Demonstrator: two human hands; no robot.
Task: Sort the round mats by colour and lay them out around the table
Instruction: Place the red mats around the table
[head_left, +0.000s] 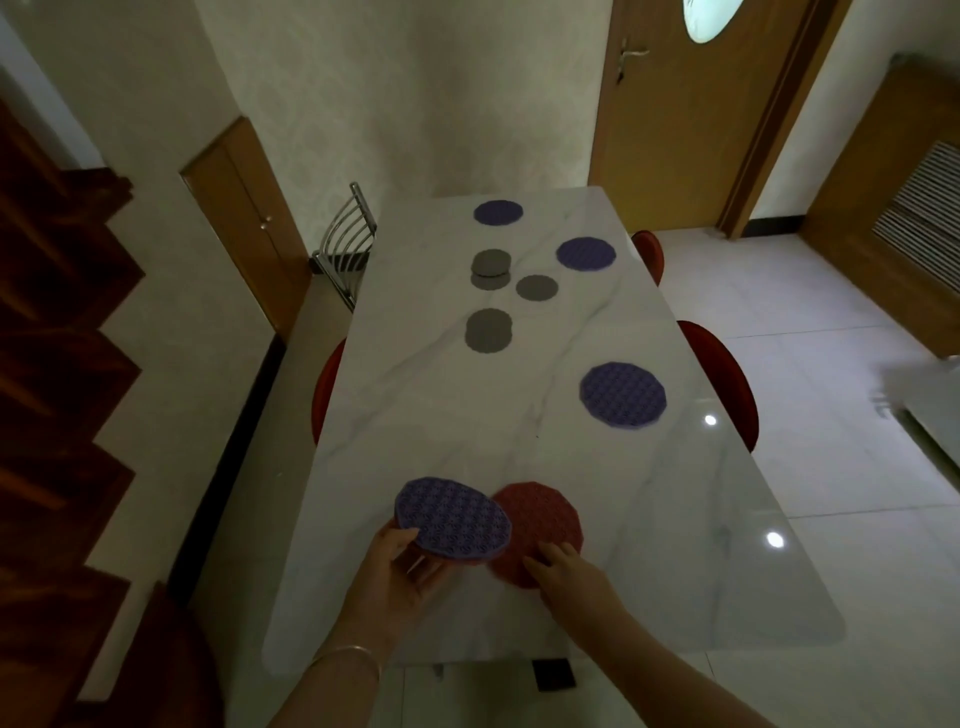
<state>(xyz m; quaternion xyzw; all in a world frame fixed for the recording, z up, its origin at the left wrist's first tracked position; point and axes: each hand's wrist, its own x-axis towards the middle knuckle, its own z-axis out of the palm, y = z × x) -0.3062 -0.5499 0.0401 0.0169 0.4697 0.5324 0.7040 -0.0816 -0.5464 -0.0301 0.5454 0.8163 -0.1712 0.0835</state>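
So the left hand (402, 564) is gripping a small stack of mats at the near end of the table (701, 545), thumb on top and fingers underneath. Top one is a purple mat (452, 514), and there's a red edge peeking out under it, so at least one more is in that stack. It's held tilted, just above the tabletop.

Right beside it, partly tucked under the stack, a red mat (543, 525) lies flat on the marble. The right hand (563, 566) has its fingertips pressed on the near edge of that one, fingers spread and loose, not wrapped around anything.

Rest of the purple ones are already out: one on the right side mid-table (623, 394), another farther up on the right (586, 253), and one at the far end (497, 212). In the middle there's a bunch of grey mats: a little pile (490, 264), a single one near it (536, 287), and two overlapping ones a bit closer (488, 331).

Red chairs (727, 374) are tucked in on both sides, plus a metal chair (345, 239) at the far left corner. There's a bangle (348, 656) on the left wrist.
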